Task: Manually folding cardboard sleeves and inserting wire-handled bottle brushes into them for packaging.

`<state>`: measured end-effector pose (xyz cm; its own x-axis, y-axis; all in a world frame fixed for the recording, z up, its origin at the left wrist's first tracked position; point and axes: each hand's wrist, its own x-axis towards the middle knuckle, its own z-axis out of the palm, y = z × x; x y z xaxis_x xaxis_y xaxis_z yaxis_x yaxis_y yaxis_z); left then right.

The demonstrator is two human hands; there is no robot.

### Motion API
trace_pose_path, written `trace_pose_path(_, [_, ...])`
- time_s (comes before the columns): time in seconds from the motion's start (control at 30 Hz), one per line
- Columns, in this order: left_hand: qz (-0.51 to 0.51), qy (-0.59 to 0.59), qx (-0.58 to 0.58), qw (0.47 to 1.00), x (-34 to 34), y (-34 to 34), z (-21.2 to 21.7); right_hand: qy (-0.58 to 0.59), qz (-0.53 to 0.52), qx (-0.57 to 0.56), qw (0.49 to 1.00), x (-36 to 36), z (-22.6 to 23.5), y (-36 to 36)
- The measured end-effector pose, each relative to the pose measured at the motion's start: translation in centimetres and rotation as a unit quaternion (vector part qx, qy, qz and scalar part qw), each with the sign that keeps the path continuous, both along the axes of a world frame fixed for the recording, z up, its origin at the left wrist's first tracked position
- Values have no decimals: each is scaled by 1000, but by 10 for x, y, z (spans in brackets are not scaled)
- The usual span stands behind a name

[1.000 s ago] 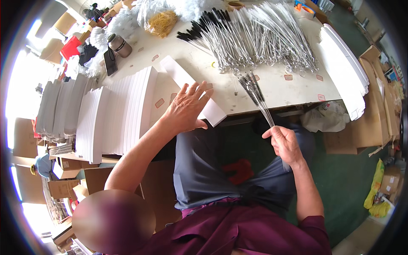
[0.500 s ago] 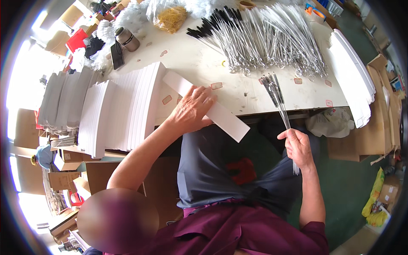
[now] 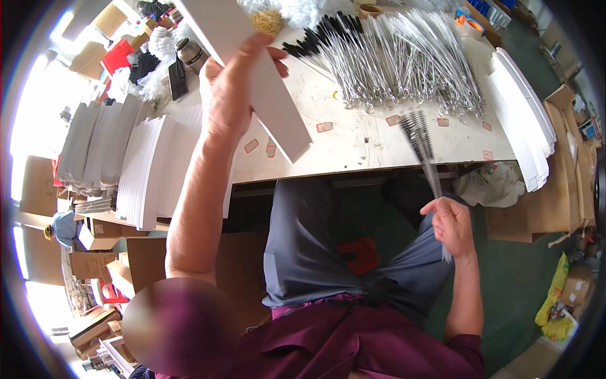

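Observation:
A long, narrow white box [image 3: 278,110] is raised and tilted over the left part of the table, and my left hand [image 3: 230,95] is closed around it. In my right hand [image 3: 451,226] is a bundle of thin wire brushes [image 3: 418,139], gripped by their metal stems just off the table's front edge. Their dark bristles point up toward the table. Beyond them lies a large pile of similar long wire brushes [image 3: 404,63], with looped ends toward me. To the left, rows of white folded boxes [image 3: 148,167] stand packed upright beside my left forearm.
More white flat pieces [image 3: 521,120] lie along the table's right end. At the back left are a metal flask [image 3: 190,54] and a dark phone [image 3: 178,80]. A tape roll [image 3: 468,24] sits at the back right. Open cardboard [image 3: 530,208] stands beside the table.
My left hand has lifted the white box up and away from the table's front edge, toward the back left. The right hand with the brushes has shifted slightly right and turned a little.

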<state>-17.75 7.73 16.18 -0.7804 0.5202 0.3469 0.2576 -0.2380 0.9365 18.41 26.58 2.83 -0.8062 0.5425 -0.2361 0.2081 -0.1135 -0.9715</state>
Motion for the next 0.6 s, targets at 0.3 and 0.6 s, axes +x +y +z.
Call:
trace_pose_path(0.3, [25, -324, 176, 929, -20, -20, -55, -32, 186, 52, 981, -5, 13, -38])
trace_pose_path(0.6, [-7, -309, 139, 941, -6, -25, -69, -114, 259, 19, 959, -11, 12, -24])
